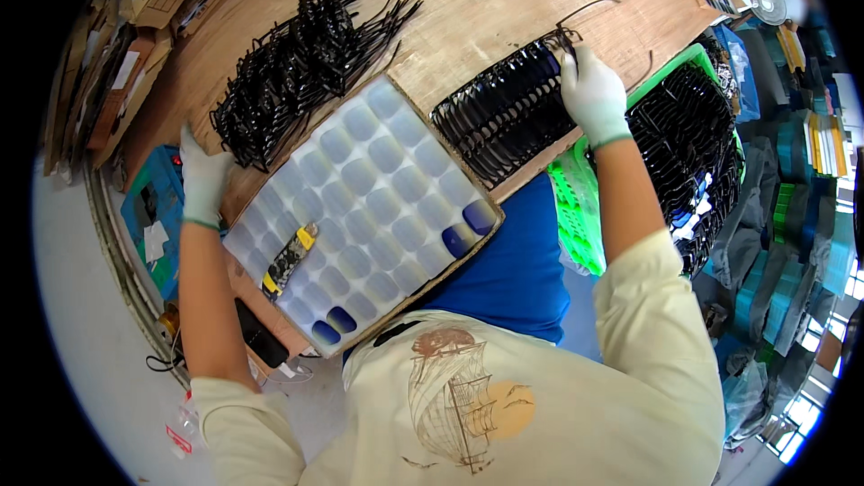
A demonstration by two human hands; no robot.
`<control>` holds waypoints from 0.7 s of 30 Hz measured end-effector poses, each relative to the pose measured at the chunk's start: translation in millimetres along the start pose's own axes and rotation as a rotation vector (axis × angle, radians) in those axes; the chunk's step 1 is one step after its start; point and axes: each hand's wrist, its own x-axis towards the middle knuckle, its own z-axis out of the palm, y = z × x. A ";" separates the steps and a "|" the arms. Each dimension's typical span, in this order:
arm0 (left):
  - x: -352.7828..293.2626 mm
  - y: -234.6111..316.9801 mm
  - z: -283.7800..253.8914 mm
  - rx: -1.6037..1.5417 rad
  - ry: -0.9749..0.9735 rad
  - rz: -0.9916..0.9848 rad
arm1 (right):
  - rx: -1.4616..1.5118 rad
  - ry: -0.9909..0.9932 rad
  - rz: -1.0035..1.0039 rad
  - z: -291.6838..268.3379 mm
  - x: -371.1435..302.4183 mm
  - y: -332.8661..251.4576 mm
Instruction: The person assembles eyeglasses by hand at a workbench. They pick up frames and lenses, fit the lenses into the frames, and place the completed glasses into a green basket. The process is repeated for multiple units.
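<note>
My right hand (594, 94), in a white glove, is closed on a black eyeglass frame (569, 36) at the far right end of a tight row of similar frames (504, 103). One thin temple of it reaches up and to the right. My gloved left hand (205, 178) rests by the left end of a loose heap of black eyeglass frames (301, 58), thumb and fingers apart, nothing seen in it. Between my arms lies a tray of lenses (373, 184), mostly pale, a few dark blue. On the tray is a yellow-and-black utility knife (290, 261).
A green-rimmed crate (670, 72) packed with black frames stands at the right, beside a bright green plastic thing (576, 207). A blue bin (153, 216) and a dark phone-like slab (261, 333) are at the left. Cardboard boxes (135, 63) line the wooden table's left edge.
</note>
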 end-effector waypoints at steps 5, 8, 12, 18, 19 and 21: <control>16.8 -71.9 42.2 -0.349 -0.272 -0.314 | 0.134 -0.222 0.027 44.2 32.6 19.1; 13.1 -29.4 27.3 -0.760 -0.214 -0.458 | 0.043 -0.257 0.160 18.8 20.7 3.2; -4.5 -12.7 -21.5 -0.761 -0.025 -0.505 | 0.110 0.123 -0.153 11.6 -16.5 -13.7; -111.6 74.6 -66.2 -0.573 0.258 -0.222 | 0.372 -0.252 -0.476 -21.0 -155.9 -106.9; -138.7 74.8 -66.4 -0.523 0.213 -0.117 | 0.335 -0.297 -0.492 -21.3 -173.3 -113.0; -202.8 104.4 -68.2 -0.362 0.067 0.057 | 0.193 -0.377 -0.518 -26.5 -189.1 -120.2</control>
